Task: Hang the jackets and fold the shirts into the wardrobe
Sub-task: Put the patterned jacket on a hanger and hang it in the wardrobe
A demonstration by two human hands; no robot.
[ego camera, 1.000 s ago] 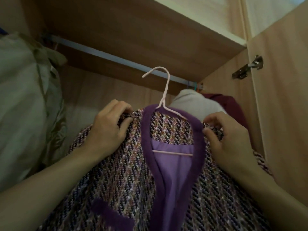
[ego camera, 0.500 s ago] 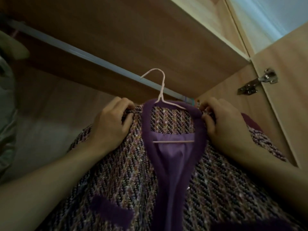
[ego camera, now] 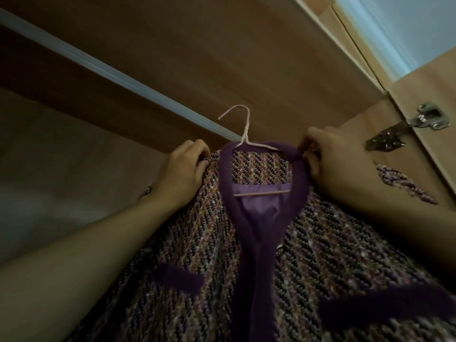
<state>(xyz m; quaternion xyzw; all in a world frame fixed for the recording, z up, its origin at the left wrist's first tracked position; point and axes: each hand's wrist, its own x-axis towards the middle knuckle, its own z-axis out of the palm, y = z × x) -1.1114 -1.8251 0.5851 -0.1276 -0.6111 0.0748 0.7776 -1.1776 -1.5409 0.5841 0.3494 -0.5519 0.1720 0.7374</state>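
A purple-trimmed tweed jacket sits on a pale pink hanger, its hook just below the wardrobe rail. The left hand and right hand each grip a jacket shoulder, fingers curled into the fabric.

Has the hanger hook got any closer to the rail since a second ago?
Yes. The hanger hook has risen toward the rail and now overlaps it in view, though it is not yet hooked over.

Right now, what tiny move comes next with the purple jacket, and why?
Probably lift it so the hanger hook catches the rail. Left hand and right hand grip the tweed jacket at its shoulders, and the hook looks not yet over the rail.
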